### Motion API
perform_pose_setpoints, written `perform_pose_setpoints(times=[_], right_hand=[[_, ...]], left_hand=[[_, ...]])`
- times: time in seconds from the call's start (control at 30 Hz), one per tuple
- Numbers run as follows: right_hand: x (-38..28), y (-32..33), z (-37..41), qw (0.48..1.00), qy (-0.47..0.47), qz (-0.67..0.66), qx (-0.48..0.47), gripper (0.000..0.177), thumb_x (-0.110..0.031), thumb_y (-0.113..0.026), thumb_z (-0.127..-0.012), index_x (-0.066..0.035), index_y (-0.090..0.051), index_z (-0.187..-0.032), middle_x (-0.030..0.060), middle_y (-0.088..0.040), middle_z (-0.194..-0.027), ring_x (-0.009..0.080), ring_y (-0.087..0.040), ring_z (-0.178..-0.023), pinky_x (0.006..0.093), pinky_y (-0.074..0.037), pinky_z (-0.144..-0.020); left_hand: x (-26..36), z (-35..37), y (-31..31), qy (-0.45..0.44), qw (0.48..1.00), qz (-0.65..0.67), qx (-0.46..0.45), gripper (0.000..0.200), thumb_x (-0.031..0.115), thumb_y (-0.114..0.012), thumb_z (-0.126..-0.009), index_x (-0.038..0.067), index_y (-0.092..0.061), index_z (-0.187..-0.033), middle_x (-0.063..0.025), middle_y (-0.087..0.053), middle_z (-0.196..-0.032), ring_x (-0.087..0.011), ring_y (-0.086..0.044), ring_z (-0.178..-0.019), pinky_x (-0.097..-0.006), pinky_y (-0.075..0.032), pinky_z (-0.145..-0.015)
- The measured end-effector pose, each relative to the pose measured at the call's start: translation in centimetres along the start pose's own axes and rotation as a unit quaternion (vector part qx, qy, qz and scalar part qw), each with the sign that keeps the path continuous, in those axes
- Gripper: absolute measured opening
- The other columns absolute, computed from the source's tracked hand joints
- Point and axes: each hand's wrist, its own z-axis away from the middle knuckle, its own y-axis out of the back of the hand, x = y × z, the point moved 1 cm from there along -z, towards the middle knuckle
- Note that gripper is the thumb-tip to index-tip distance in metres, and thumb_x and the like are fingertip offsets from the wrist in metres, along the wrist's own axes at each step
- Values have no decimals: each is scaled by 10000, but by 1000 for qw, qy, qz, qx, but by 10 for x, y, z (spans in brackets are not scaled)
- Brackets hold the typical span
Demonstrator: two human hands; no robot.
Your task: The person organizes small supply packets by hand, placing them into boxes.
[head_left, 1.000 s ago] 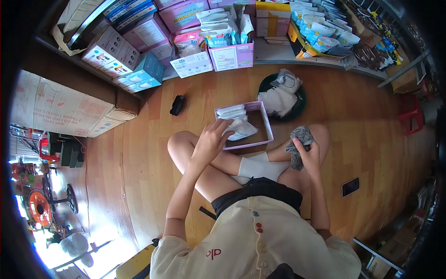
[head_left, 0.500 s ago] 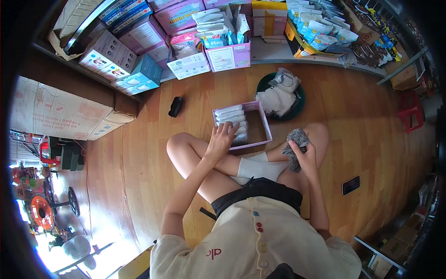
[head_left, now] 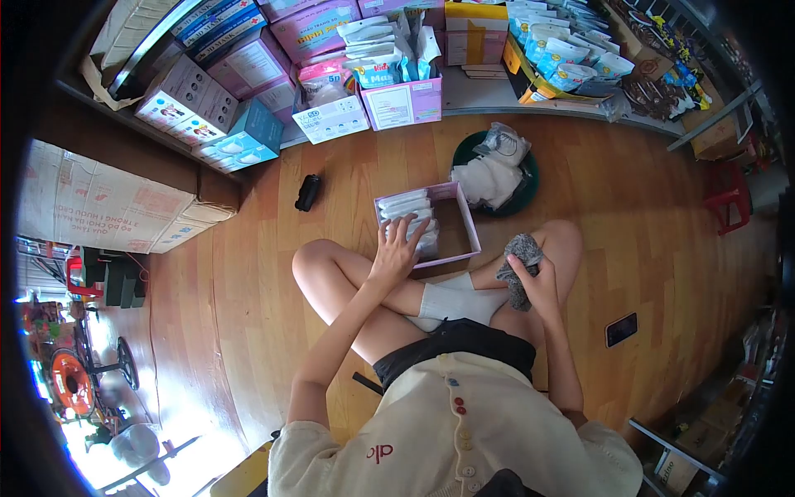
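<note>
A pale purple open box [head_left: 469, 217] sits on the floor just in front of my crossed legs. White wrapped packets [head_left: 404, 203] stand in a row along its left half, and brown bottom shows in the right half. Over the near left corner, my left hand [head_left: 395, 253] is open, its spread fingers overlapping the packets in this view. My right hand [head_left: 540, 282] is closed round a crumpled grey cloth [head_left: 514, 291], held above my right shin to the right of the box.
Behind the box to the right stands a dark green basin [head_left: 523, 196] with white material and clear plastic in it. A black case [head_left: 308, 192] lies at left, a phone [head_left: 621, 330] at right. Shelves with packed boxes [head_left: 403, 103] run along the back; a red stool [head_left: 727, 203] stands far right.
The fingers of my left hand have spread slightly over the packets. My right hand keeps hold of the grey cloth. The whole view has shifted a little.
</note>
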Motion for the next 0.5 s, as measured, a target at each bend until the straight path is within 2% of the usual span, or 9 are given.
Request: perform_pose_setpoints(times=[0.03,0.1,0.13,0.2,0.23,0.3,0.4,0.43,0.5], right_hand=[[-1,-1,0,1000,0,0,0,185,-142,-696,-878,29,-663,-942,15,-654,-826,75,-585,-741,236,-475,-667],[-4,-1,1,1000,-10,4,-4,192,-146,-698,-878,29,-663,-949,16,-658,-839,73,-586,-741,234,-477,-667],[-2,0,1,1000,-9,5,-3,192,-146,-698,-878,29,-663,-949,16,-658,-839,73,-586,-741,234,-477,-667],[2,0,0,1000,-4,8,4,191,-146,-697,-879,29,-665,-949,18,-659,-841,76,-588,-742,231,-477,-667],[4,1,0,1000,-2,7,2,191,-146,-697,-879,29,-665,-949,18,-659,-841,76,-588,-742,231,-477,-667],[7,3,0,1000,-14,12,-5,191,-148,-695,-880,28,-667,-948,24,-664,-845,82,-596,-749,229,-481,-673],[16,4,-3,1000,-9,24,-4,187,-144,-691,-882,29,-669,-952,31,-668,-854,91,-606,-759,235,-489,-685],[15,3,-4,999,-25,18,-12,192,-145,-685,-886,30,-667,-962,34,-670,-861,96,-610,-759,239,-493,-690],[18,-1,-7,999,-34,8,-27,204,-154,-675,-896,31,-664,-981,40,-670,-880,105,-614,-772,248,-497,-705]], left_hand=[[0,-2,1,0,1000,0,0,806,201,-743,-727,198,-370,-1442,-105,-378,-1380,-303,-396,-1250,-509,-290,-1071],[1,-6,0,-2,999,14,-40,862,196,-751,-711,203,-331,-1464,-121,-282,-1485,-318,-299,-1364,-579,-171,-1133],[1,-8,0,-3,999,15,-40,862,196,-751,-711,203,-331,-1464,-121,-282,-1485,-318,-299,-1364,-579,-171,-1133],[-1,-11,-1,3,998,17,-66,893,201,-745,-712,218,-296,-1485,-119,-188,-1552,-313,-217,-1426,-621,-121,-1131],[-4,-11,-4,5,998,15,-64,893,201,-745,-712,218,-296,-1485,-119,-188,-1552,-313,-217,-1426,-621,-121,-1131],[-12,-9,-15,-15,998,-45,-52,978,307,-770,-695,240,-232,-1510,-121,-155,-1571,-294,-199,-1443,-622,-148,-1122],[-14,-5,-21,-27,995,-87,-31,974,319,-758,-707,253,-219,-1515,-118,-154,-1575,-304,-193,-1444,-623,-148,-1119],[-13,-6,-14,-22,994,-88,-60,975,324,-750,-716,243,-206,-1521,-124,-134,-1583,-309,-167,-1454,-624,-144,-1117],[-17,-3,-20,-19,998,-43,-47,967,324,-748,-716,234,-218,-1520,-128,-111,-1589,-310,-134,-1464,-626,-136,-1118]])
